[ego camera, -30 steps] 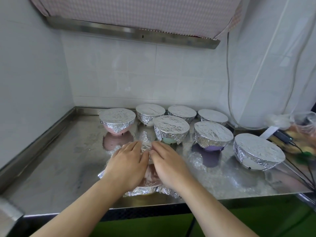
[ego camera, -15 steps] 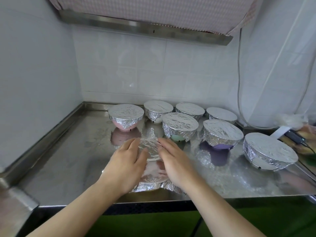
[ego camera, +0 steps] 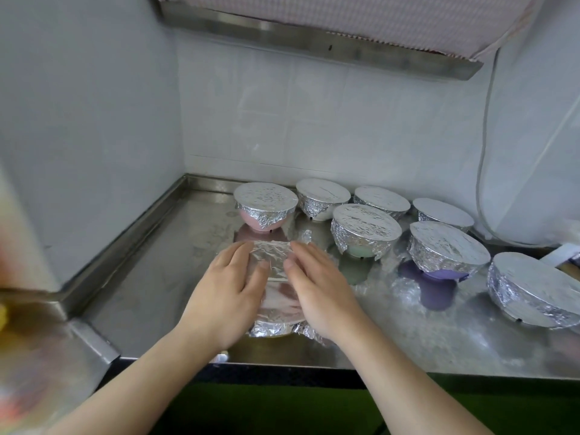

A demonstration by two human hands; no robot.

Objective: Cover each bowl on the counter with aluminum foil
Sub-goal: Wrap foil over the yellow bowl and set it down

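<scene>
A sheet of aluminum foil [ego camera: 272, 262] lies over a bowl near the front edge of the steel counter [ego camera: 157, 277]; the bowl itself is hidden under foil and hands. My left hand [ego camera: 229, 287] presses flat on the left side of the foil, fingers straight. On the foil's right side rests my right hand [ego camera: 320, 284], fingers spread and pressing down. Behind stand several foil-covered bowls: a pink one [ego camera: 265, 205], a green one [ego camera: 365, 232], a purple one [ego camera: 447, 249] and a wide one [ego camera: 536, 288].
More covered bowls [ego camera: 323, 196] line the tiled back wall. A white cable [ego camera: 480, 171] hangs down the right wall. The counter's raised rim [ego camera: 125, 243] runs along the left, and a range hood [ego camera: 314, 42] hangs overhead. Blurred objects sit at far right.
The camera view has shifted left and closer. My hands slid apart slightly on the foil, exposing more of its top between them.
</scene>
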